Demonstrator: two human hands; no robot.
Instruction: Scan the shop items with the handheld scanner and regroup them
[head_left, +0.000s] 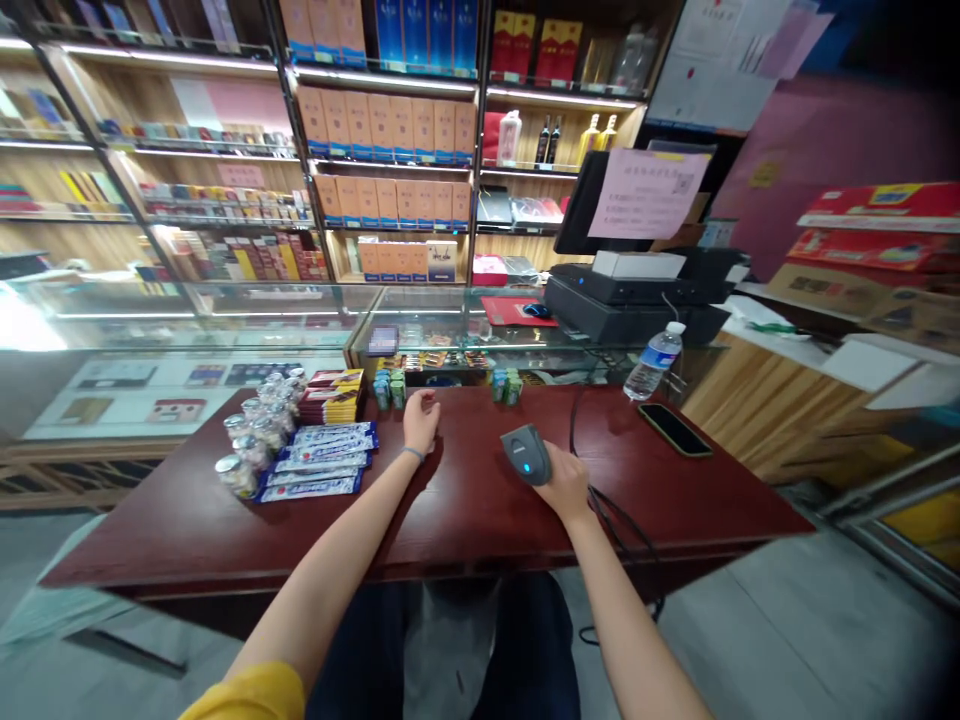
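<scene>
My left hand (422,422) is over the dark red table, its fingers loosely curled with a small gap between them and no object visible in it. Just left of its fingertips stands a cluster of small green and blue containers (390,390). A similar cluster (507,386) is further right, apart from both hands. My right hand (566,482) grips a dark grey handheld barcode scanner (527,455) whose blue light is on. The scanner's head points up and left, and its handle is mostly hidden in my palm.
Left on the table (465,520) are blue-and-white sachets (322,462), lidded jars (238,475) and yellow-red packs (334,395). A water bottle (654,362), a phone (675,430) and a black cable (619,515) are right. Behind stand a glass counter (300,320) and a monitor (581,205).
</scene>
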